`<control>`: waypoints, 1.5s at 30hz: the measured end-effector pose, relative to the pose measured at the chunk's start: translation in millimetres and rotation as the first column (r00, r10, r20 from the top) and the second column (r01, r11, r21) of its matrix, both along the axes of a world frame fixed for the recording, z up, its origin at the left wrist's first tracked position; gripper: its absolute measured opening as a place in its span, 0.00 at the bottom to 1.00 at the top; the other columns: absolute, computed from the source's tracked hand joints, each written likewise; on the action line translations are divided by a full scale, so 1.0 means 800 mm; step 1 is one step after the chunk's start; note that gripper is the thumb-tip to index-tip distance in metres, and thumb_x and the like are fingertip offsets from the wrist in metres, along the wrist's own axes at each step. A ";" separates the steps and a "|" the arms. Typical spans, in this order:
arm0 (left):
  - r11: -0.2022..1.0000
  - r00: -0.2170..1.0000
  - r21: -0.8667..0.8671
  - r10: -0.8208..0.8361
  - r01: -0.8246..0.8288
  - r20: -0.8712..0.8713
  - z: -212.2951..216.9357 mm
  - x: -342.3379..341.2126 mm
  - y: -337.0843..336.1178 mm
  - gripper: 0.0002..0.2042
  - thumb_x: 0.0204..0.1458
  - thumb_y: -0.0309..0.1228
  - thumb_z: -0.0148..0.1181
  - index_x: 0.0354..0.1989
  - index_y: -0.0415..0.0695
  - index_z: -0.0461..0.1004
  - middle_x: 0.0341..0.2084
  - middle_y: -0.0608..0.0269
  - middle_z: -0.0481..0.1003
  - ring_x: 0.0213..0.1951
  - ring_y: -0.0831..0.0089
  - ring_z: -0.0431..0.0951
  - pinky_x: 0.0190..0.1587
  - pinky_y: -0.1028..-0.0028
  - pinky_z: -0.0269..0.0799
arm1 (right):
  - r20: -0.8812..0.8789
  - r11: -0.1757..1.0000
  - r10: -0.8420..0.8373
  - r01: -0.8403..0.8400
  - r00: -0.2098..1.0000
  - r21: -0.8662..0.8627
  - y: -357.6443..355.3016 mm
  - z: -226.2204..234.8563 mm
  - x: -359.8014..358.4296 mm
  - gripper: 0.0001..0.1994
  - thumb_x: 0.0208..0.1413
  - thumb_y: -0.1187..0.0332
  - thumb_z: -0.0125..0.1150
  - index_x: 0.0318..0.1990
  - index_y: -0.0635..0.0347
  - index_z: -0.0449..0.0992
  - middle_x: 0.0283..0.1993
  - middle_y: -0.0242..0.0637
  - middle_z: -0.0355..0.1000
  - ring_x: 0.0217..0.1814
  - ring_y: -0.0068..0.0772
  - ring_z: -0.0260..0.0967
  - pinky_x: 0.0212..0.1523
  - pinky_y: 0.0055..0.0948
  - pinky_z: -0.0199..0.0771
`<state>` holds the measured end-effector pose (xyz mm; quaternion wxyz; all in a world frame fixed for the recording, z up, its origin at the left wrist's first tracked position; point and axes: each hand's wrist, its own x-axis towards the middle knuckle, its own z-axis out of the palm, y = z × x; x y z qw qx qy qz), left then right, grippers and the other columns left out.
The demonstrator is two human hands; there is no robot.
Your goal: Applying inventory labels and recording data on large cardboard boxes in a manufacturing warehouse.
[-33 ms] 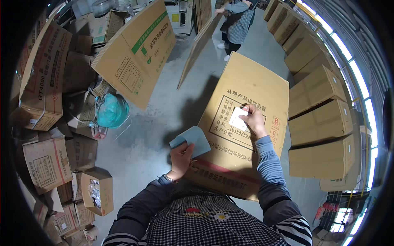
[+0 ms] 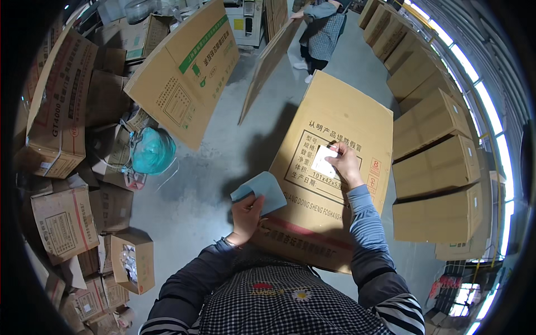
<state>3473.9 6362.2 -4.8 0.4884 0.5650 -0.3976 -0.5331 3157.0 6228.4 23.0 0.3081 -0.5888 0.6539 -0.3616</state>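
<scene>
Nothing has shifted between the two pictures — the right hand presses the white label on the flattened carton as before, and the left hand holds the blue sheet unchanged.

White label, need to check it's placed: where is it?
Head view, right of centre: the white label lies on the flattened carton under the right hand.

matt brown cardboard box, smooth white paper label, pale blue paper sheet.
</scene>
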 end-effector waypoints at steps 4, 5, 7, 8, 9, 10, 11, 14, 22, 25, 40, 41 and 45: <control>1.000 1.000 -0.009 -0.010 0.009 -0.009 0.006 -0.003 0.000 0.16 0.59 0.28 0.58 0.18 0.38 0.67 0.13 0.76 0.62 0.20 0.88 0.58 0.21 0.79 0.53 | -0.019 1.000 -0.009 0.009 1.000 -0.027 -0.002 -0.011 -0.008 0.15 0.40 0.80 0.72 0.35 0.62 0.73 0.32 0.31 0.71 0.35 0.23 0.68 0.39 0.24 0.72; 1.000 1.000 0.000 -0.011 0.011 -0.026 0.010 -0.003 0.000 0.16 0.59 0.27 0.57 0.18 0.39 0.67 0.13 0.76 0.62 0.20 0.89 0.58 0.21 0.79 0.53 | -0.047 1.000 -0.007 0.006 0.999 -0.031 -0.002 -0.010 -0.007 0.15 0.39 0.79 0.72 0.36 0.62 0.73 0.33 0.32 0.71 0.35 0.24 0.69 0.40 0.25 0.72; 0.999 1.000 -0.049 -0.018 0.019 0.019 0.017 -0.004 0.001 0.16 0.60 0.28 0.57 0.18 0.39 0.67 0.13 0.76 0.61 0.20 0.89 0.57 0.21 0.80 0.53 | -0.074 0.999 -0.007 0.005 0.997 -0.034 -0.002 -0.010 -0.005 0.16 0.39 0.79 0.73 0.36 0.62 0.73 0.34 0.33 0.71 0.36 0.26 0.69 0.41 0.26 0.72; 0.995 0.998 -0.099 -0.021 0.027 0.062 0.019 -0.003 0.000 0.17 0.60 0.28 0.57 0.18 0.39 0.67 0.13 0.77 0.61 0.20 0.89 0.57 0.21 0.80 0.53 | -0.071 0.999 0.004 -0.006 0.997 -0.035 -0.002 -0.011 -0.005 0.16 0.39 0.79 0.73 0.36 0.61 0.73 0.35 0.35 0.71 0.37 0.27 0.70 0.42 0.26 0.72; 0.995 0.998 -0.099 -0.021 0.027 0.063 0.018 -0.003 0.001 0.17 0.60 0.28 0.57 0.18 0.39 0.67 0.13 0.77 0.61 0.20 0.89 0.57 0.21 0.80 0.53 | -0.069 0.999 0.015 -0.017 0.997 -0.035 -0.002 -0.011 -0.004 0.16 0.38 0.78 0.73 0.37 0.61 0.74 0.36 0.36 0.71 0.37 0.28 0.70 0.42 0.27 0.73; 0.996 0.999 -0.090 -0.014 0.018 0.046 0.015 -0.004 0.001 0.17 0.60 0.28 0.57 0.18 0.39 0.67 0.13 0.77 0.61 0.20 0.89 0.57 0.20 0.80 0.53 | -0.068 0.999 0.015 -0.017 0.998 -0.036 -0.002 -0.012 -0.003 0.16 0.38 0.78 0.73 0.37 0.61 0.74 0.36 0.36 0.71 0.37 0.28 0.70 0.42 0.27 0.73; 0.997 1.000 -0.080 -0.009 0.011 0.029 0.014 -0.004 0.001 0.17 0.60 0.28 0.57 0.18 0.39 0.67 0.14 0.77 0.61 0.20 0.89 0.57 0.20 0.80 0.53 | -0.088 0.999 0.007 -0.010 0.996 -0.039 -0.002 -0.013 -0.003 0.16 0.39 0.78 0.73 0.37 0.60 0.74 0.36 0.37 0.72 0.38 0.30 0.71 0.43 0.28 0.73; 1.000 1.000 -0.006 -0.027 0.027 0.011 0.014 -0.004 0.001 0.17 0.60 0.28 0.57 0.18 0.39 0.67 0.14 0.77 0.61 0.19 0.89 0.57 0.18 0.80 0.54 | -0.100 0.998 0.002 -0.008 0.995 -0.056 -0.004 -0.020 -0.006 0.16 0.38 0.77 0.73 0.36 0.58 0.74 0.36 0.38 0.73 0.39 0.33 0.71 0.44 0.30 0.73; 0.999 0.999 -0.015 -0.050 0.050 0.015 0.036 -0.004 -0.003 0.16 0.60 0.29 0.57 0.19 0.39 0.68 0.14 0.77 0.62 0.20 0.90 0.59 0.17 0.83 0.61 | -0.258 0.998 0.007 -0.022 0.966 -0.056 0.006 -0.006 0.006 0.19 0.37 0.73 0.75 0.39 0.55 0.73 0.40 0.34 0.73 0.50 0.37 0.67 0.58 0.44 0.58; 0.991 0.987 -0.098 -0.071 0.086 0.144 0.017 0.003 -0.005 0.15 0.60 0.29 0.57 0.21 0.37 0.70 0.15 0.76 0.64 0.20 0.90 0.62 0.18 0.83 0.64 | -0.491 0.960 -0.115 -0.030 0.863 -0.279 0.024 -0.005 0.016 0.38 0.42 0.66 0.73 0.63 0.57 0.63 0.68 0.46 0.59 0.69 0.47 0.55 0.66 0.53 0.48; 0.858 0.900 -0.431 -0.078 0.279 0.429 -0.023 0.004 0.000 0.08 0.58 0.27 0.56 0.27 0.37 0.69 0.23 0.59 0.71 0.23 0.71 0.70 0.27 0.69 0.65 | -0.681 0.987 0.082 -0.152 0.727 -0.043 0.079 -0.047 0.107 0.40 0.59 0.53 0.56 0.69 0.70 0.49 0.73 0.57 0.45 0.77 0.54 0.38 0.74 0.46 0.38; 0.906 0.949 -0.361 -0.112 0.220 0.296 -0.023 0.007 0.001 0.08 0.57 0.26 0.56 0.27 0.37 0.68 0.27 0.58 0.71 0.25 0.69 0.70 0.28 0.69 0.65 | -0.609 0.987 0.089 -0.150 0.788 -0.050 0.090 -0.036 0.104 0.40 0.57 0.55 0.59 0.69 0.71 0.50 0.72 0.57 0.47 0.77 0.54 0.39 0.74 0.46 0.41; 0.863 0.938 -0.449 -0.078 0.233 0.337 -0.014 0.027 -0.018 0.05 0.56 0.22 0.54 0.30 0.36 0.66 0.45 0.54 0.71 0.38 0.70 0.70 0.40 0.73 0.64 | -0.414 0.871 -0.491 0.448 0.767 -0.203 0.151 -0.008 -0.009 0.33 0.53 0.60 0.64 0.64 0.68 0.60 0.67 0.58 0.57 0.68 0.59 0.55 0.67 0.46 0.56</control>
